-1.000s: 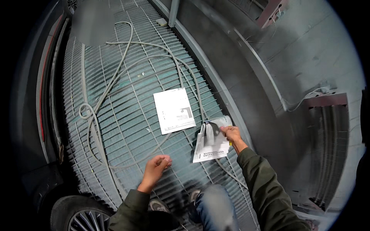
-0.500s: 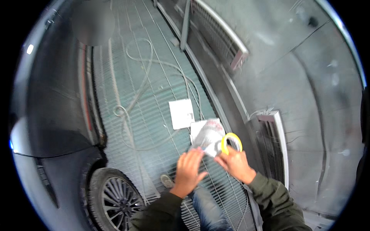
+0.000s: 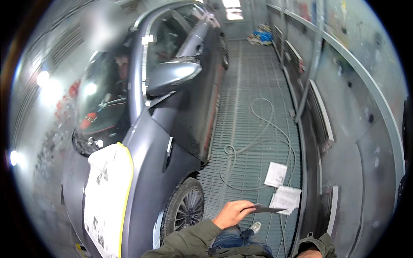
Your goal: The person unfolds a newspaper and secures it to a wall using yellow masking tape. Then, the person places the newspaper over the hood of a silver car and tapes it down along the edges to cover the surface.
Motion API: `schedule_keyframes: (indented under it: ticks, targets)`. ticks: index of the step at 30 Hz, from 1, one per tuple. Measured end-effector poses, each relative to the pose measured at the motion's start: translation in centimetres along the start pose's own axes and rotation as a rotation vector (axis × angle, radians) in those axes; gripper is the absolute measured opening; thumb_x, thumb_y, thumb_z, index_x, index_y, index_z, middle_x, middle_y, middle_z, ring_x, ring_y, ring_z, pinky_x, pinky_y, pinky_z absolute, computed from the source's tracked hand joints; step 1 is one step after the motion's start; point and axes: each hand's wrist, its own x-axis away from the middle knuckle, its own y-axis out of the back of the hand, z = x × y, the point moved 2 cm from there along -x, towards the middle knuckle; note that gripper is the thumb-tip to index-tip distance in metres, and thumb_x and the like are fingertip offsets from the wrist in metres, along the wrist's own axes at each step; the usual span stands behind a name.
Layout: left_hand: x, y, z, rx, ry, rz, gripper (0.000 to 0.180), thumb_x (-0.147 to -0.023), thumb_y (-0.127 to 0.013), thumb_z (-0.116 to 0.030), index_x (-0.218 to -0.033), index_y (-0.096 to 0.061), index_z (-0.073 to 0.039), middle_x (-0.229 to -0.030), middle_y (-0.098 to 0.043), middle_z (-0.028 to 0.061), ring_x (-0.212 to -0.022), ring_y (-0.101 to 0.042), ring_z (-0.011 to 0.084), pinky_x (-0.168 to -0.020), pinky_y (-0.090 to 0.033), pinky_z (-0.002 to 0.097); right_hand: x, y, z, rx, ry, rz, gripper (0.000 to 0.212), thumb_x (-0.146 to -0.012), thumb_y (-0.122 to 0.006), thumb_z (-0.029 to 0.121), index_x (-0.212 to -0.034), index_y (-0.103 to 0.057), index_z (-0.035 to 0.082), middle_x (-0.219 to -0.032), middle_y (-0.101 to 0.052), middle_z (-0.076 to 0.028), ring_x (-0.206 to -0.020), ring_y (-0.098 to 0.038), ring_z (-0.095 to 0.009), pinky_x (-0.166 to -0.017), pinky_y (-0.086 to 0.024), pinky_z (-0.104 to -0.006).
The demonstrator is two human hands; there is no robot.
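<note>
My left hand is closed on a thin dark grey sheet, seen nearly edge-on, its tip pointing right. I cannot tell whether it is sandpaper or card. My right hand shows only as a bit of skin below its green sleeve at the lower edge; its fingers are out of the picture. Left of me, white printed paper edged with yellow tape lies over the front of a dark grey car. Two white printed sheets, one upper and one lower, lie on the floor past my left hand.
The car's front wheel stands close to my left arm, with its side mirror farther along. A looped hose runs over the slatted floor. At right is a grey wall; a blue-and-white heap lies far back.
The view has swung up and left, bringing the car's front into sight. My left hand now holds the dark sheet. My right hand has dropped to the lower edge; its yellow tape roll no longer shows.
</note>
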Motion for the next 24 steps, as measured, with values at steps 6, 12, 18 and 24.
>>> schedule_keyframes:
  ticks: [6, 12, 18, 24]
  targets:
    - [5.3, 4.3, -1.8, 0.045, -0.026, -0.021, 0.027, -0.089, -0.059, 0.000, -0.114, -0.067, -0.005, -0.102, -0.072, 0.0122, -0.091, -0.070, 0.0293, -0.079, -0.055, 0.0355, 5.5, 3.1, -1.8, 1.080, -0.131, -0.221, 0.024, -0.082, -0.081, 0.022, -0.090, -0.069, 0.003, -0.098, -0.063, -0.015, -0.082, -0.063, -0.021, -0.070, -0.052, -0.0333]
    - [3.3, 8.0, -6.5, 0.133, -0.156, -0.046, 0.032, -0.082, -0.056, 0.007, -0.111, -0.067, -0.002, -0.101, -0.072, 0.0131, -0.093, -0.070, 0.0292, -0.081, -0.055, 0.0368, 12.1, 7.3, -6.0, 1.405, -0.895, -0.080, 0.029, -0.092, -0.068, 0.029, -0.105, -0.068, 0.004, -0.091, -0.063, -0.016, -0.071, -0.065, -0.037, -0.068, -0.052, -0.0425]
    - [0.0, 6.9, -7.1, -0.242, -0.368, -0.471, 0.047, -0.081, -0.066, -0.002, -0.128, -0.058, -0.004, -0.118, -0.063, 0.0165, -0.107, -0.060, 0.0341, -0.096, -0.048, 0.0417, 12.6, 7.4, -6.6, 0.707, -0.974, -0.551, 0.022, -0.091, -0.073, 0.017, -0.099, -0.072, -0.004, -0.082, -0.073, -0.009, -0.074, -0.064, -0.009, -0.065, -0.051, -0.0279]
    - [3.7, -0.5, -6.6, -0.008, 0.066, -0.121, 0.087, -0.085, -0.077, -0.041, -0.148, -0.034, 0.001, -0.138, -0.048, 0.0229, -0.123, -0.052, 0.0315, -0.104, -0.044, 0.0389, 12.1, 8.7, -8.1, 0.580, -0.618, -0.975, 0.019, -0.085, -0.078, 0.011, -0.095, -0.073, -0.004, -0.083, -0.072, -0.004, -0.073, -0.064, -0.008, -0.066, -0.050, -0.0244]
